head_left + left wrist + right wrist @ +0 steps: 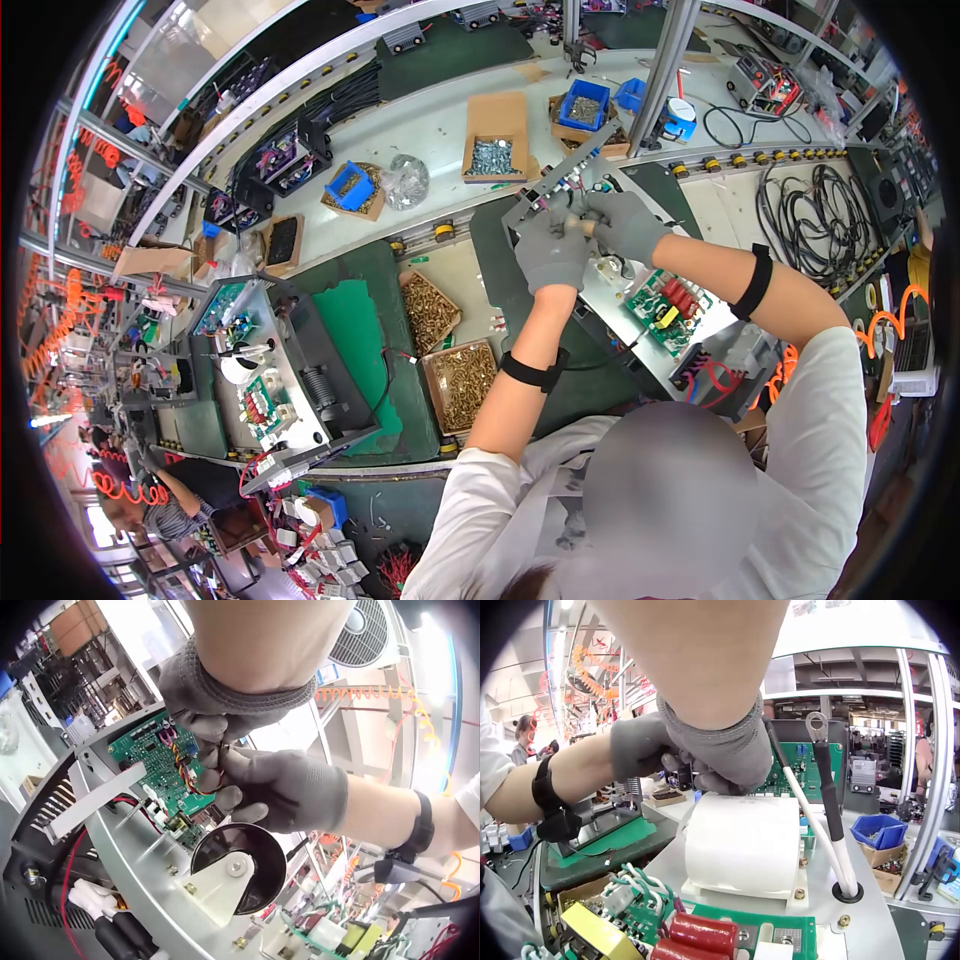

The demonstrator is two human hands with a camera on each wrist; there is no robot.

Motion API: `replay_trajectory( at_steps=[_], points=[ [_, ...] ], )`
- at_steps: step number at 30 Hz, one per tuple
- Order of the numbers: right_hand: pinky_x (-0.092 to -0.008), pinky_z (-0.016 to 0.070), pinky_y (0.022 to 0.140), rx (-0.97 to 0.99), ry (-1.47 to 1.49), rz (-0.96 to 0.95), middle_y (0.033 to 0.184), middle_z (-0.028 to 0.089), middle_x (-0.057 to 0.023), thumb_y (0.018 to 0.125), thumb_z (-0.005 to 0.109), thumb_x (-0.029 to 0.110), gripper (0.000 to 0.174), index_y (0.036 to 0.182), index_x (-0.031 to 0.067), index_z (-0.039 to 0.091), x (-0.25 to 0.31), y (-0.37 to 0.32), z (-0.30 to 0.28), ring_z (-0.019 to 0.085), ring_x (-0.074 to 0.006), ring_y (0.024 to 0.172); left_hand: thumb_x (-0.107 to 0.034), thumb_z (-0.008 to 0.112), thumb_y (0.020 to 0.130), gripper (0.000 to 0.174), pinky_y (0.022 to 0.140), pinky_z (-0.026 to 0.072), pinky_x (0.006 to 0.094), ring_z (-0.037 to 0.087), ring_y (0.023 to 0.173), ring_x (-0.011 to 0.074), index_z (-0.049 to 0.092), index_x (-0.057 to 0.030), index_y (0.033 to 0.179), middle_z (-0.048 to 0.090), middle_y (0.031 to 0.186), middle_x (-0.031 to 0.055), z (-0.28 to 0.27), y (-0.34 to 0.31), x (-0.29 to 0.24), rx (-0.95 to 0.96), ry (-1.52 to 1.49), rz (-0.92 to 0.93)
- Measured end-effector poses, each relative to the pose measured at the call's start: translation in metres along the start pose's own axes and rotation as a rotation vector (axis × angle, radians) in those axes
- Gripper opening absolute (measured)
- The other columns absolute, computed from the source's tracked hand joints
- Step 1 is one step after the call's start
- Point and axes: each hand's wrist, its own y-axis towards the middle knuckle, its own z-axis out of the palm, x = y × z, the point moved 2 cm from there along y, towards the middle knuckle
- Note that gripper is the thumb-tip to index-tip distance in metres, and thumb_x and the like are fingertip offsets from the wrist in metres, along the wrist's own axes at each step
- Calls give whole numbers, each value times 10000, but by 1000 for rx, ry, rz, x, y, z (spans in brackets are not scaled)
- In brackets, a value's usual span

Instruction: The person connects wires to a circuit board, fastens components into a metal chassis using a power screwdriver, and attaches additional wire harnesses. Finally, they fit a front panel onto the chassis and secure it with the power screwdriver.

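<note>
Both hands wear grey gloves and meet at the green circuit board (154, 746) on the end panel of a metal equipment chassis. My left hand (553, 255) pinches a small dark end of a thin multicoloured cable (182, 766). Its fingertips touch those of my right hand (628, 228), which pinches the same cable in the left wrist view. Fingers hide most of that small end. Below the hands sits a white drum-shaped part (742, 844) on a bracket. Next to it, a thick white lead (840, 855) with a ring terminal rises from the chassis plate.
A second chassis (285, 370) stands to the left on a green mat. Between them are boxes of brass screws (463, 385). Behind, a shelf bears blue bins (350, 186) and a carton of bolts (493, 155). Black cables (820, 220) lie coiled at the right.
</note>
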Motion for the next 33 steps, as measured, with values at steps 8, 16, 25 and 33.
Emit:
replay_trajectory(
  at_steps=[8, 16, 25, 33],
  points=[
    [-387, 498, 727, -141, -399, 33, 854, 667, -108, 744, 648, 217, 223, 947, 134, 685, -4, 26, 16, 636, -285, 843, -179, 658, 771, 256, 699, 495, 341, 636, 704, 240, 660, -16, 969, 661, 769, 120, 0, -4, 9, -70, -21, -35],
    [-374, 506, 783, -177, -463, 383, 1024, 623, -142, 739, 688, 287, 254, 910, 100, 706, 7, 56, 24, 636, -291, 905, -287, 605, 806, 383, 831, 428, 401, 560, 905, 313, 591, -63, 1117, 573, 974, 151, -26, 19, 21, -311, 71, 448],
    [-381, 513, 797, -287, -326, 499, 1052, 638, -159, 729, 722, 309, 407, 1002, 17, 646, 2, 70, 27, 643, -283, 927, -342, 587, 836, 323, 750, 467, 407, 570, 875, 318, 620, -116, 1065, 605, 963, 116, -22, 38, 38, -146, 181, 443],
    [-393, 503, 783, -304, -305, 444, 939, 652, -185, 673, 771, 289, 441, 983, 33, 589, 8, 67, 22, 635, -326, 897, -324, 552, 854, 304, 737, 471, 419, 577, 865, 325, 616, -118, 1069, 604, 959, 117, -23, 39, 39, -162, 226, 505]
  ],
)
